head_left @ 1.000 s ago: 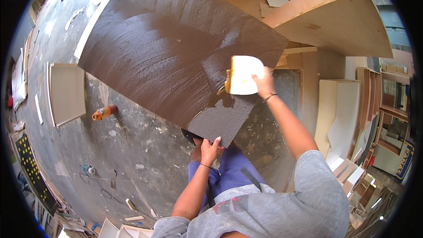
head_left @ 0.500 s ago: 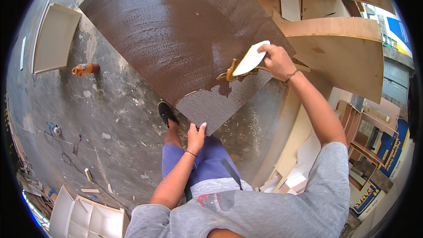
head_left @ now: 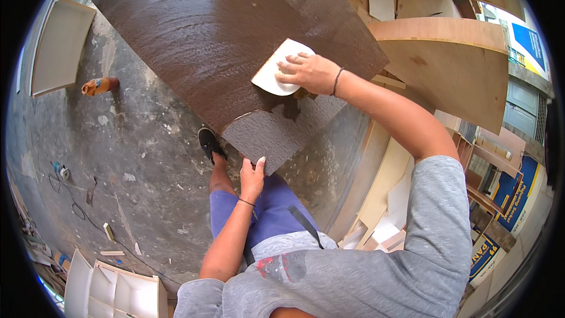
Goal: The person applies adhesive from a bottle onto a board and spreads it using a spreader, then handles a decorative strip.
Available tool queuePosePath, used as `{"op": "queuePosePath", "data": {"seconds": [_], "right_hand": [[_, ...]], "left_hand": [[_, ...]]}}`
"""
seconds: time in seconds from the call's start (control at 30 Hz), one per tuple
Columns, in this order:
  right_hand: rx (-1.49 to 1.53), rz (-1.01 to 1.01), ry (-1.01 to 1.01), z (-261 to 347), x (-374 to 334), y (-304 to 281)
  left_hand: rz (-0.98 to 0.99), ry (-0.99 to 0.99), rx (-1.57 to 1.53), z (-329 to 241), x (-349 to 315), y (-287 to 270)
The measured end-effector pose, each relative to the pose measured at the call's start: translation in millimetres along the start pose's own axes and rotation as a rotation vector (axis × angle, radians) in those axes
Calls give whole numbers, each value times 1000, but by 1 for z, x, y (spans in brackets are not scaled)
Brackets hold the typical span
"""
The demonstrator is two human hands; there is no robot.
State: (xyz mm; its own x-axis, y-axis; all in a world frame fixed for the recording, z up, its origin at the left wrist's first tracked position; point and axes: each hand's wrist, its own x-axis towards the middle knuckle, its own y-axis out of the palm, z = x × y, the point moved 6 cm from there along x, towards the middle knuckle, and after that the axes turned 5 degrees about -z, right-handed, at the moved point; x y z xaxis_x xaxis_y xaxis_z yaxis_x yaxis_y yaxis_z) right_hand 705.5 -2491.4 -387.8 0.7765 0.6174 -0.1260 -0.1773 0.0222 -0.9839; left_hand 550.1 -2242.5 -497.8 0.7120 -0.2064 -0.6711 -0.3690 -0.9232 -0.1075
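A large brown panel [head_left: 200, 29] stretches out before me, mostly coated with a wet, glossy layer that looks like glue. Its near corner shows a lighter, dry, textured patch [head_left: 259, 141]. My left hand [head_left: 252, 179] grips that corner, thumb on top and its other fingers partly hidden. My right hand [head_left: 311, 73] holds a white, flat spreader [head_left: 272, 76] with a rounded edge, pressing it down on the coated surface, fingers laid over it. Beside the spreader, a dark wet smear [head_left: 291, 108] runs into the dry patch.
An orange-brown bottle [head_left: 100, 86] lies on the concrete floor at left, near a pale shallow panel [head_left: 63, 47]. A white compartmented cabinet [head_left: 120, 288] sits at lower left, and a corded tool [head_left: 61, 171] above it. Plywood boards [head_left: 441, 76] crowd the right side.
My right hand has swung left with the spreader, which was tilted on edge over a glob of brown glue and now lies flatter. My left hand keeps its grip on the corner.
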Motion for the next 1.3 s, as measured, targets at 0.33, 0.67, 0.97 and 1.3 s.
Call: {"op": "queuePosePath", "data": {"seconds": [0.33,0.67,0.97,1.3], "right_hand": [[62,359,196,-10,-123,10],[323,293,364,44,-160,-45],[52,11,264,37,17,9],[236,462,290,105,-173,26]], "left_hand": [[0,25,11,-7,0,-3],[16,-28,10,-5,0,-3],[-25,22,-47,-17,0,-6],[53,-148,-177,24,1,2]]}}
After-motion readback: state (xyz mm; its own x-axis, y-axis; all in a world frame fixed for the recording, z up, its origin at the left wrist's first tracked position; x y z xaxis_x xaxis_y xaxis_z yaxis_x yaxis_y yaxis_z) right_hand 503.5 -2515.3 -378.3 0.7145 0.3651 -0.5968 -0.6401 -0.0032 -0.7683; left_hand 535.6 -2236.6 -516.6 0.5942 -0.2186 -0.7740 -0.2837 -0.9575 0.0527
